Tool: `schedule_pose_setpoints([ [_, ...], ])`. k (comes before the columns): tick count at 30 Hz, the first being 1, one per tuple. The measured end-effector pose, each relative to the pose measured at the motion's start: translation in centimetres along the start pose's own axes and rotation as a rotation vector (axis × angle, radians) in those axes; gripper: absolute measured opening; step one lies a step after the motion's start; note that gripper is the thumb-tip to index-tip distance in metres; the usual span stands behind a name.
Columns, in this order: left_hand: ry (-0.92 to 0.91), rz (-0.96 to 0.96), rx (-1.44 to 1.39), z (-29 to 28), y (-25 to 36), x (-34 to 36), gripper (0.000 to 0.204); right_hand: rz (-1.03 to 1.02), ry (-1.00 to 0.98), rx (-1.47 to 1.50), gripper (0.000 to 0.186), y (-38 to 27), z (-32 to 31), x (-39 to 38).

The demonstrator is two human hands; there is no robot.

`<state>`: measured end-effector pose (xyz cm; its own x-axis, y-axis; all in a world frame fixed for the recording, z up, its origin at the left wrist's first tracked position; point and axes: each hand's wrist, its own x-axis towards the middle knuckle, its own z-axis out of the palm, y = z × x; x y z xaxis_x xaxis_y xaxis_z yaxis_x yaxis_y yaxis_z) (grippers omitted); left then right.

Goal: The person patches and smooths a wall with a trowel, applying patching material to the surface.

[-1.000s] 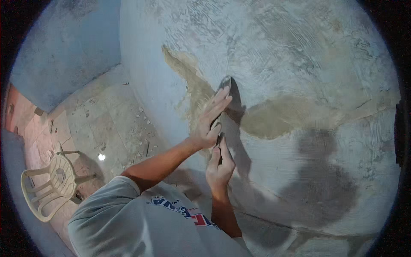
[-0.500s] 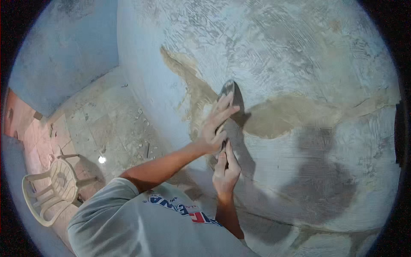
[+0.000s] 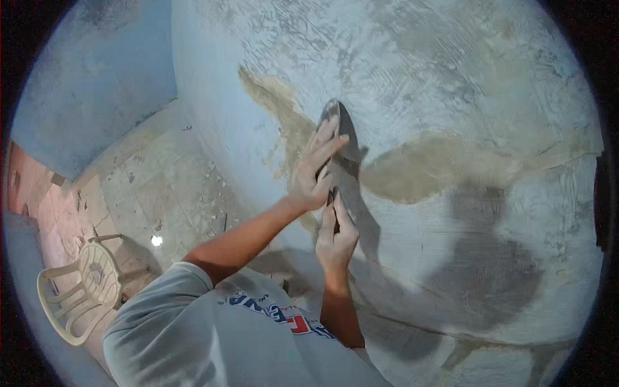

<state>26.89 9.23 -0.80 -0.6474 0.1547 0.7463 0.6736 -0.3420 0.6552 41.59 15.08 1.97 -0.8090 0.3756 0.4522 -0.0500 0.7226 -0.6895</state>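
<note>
A pointed trowel (image 3: 347, 126) with a dark metal blade leans against the rough plastered wall (image 3: 412, 77), its tip upward. My left hand (image 3: 312, 173) lies on the back of the blade, fingers stretched out along it and thumb low near the trowel's neck. Just below, my right hand (image 3: 336, 240) is closed around the handle, which is mostly hidden by the fingers. Beside the blade on the left runs a brown bare patch (image 3: 274, 97) in the pale plaster. Another brown patch (image 3: 412, 171) spreads to the right of the trowel.
A cream plastic chair (image 3: 80, 290) stands on the tiled floor (image 3: 148, 187) at lower left. Small bits of debris are scattered on the tiles. A bluish wall (image 3: 103, 84) rises at the far left. Shadows fall across the plaster at right.
Both hands and the trowel have slid up the wall and slightly to the left. The left hand is still flat on the blade, the right still around the handle.
</note>
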Motion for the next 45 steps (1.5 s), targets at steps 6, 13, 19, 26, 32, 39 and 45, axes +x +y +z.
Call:
schedule_pose_setpoints([
  [6, -0.033, 0.044, 0.020, 1.3, 1.5, -0.6, 0.075, 0.147, 0.007, 0.095, 0.041, 0.9, -1.0, -2.5],
  [13, -0.002, 0.005, 0.109, -0.1, 1.0, 0.9, 0.075, 0.076, 0.019, 0.147, 0.042, -0.5, -0.1, -1.1],
  [19, -0.004, 0.094, 0.059, 0.3, 0.4, 0.7, 0.069, 0.033, 0.063, 0.119, 0.042, -0.1, 0.4, -1.2],
  [26, 0.022, 0.108, 0.066, 1.8, 1.5, -0.4, 0.070, 0.118, 0.036, 0.122, 0.039, -0.3, -1.6, -2.2],
  [32, 0.046, 0.009, 0.060, 0.8, 1.4, 1.4, 0.072, 0.035, 0.012, 0.046, 0.039, -0.4, -0.8, -0.7],
  [39, -0.004, 0.037, 0.040, 1.3, 1.6, 0.7, 0.071, -0.053, 0.086, 0.006, 0.040, 0.6, -0.6, -1.3],
  [45, -0.035, -0.002, 0.039, 2.8, 3.1, -0.8, 0.073, 0.200, 0.005, 0.081, 0.042, -0.2, -3.8, -3.2],
])
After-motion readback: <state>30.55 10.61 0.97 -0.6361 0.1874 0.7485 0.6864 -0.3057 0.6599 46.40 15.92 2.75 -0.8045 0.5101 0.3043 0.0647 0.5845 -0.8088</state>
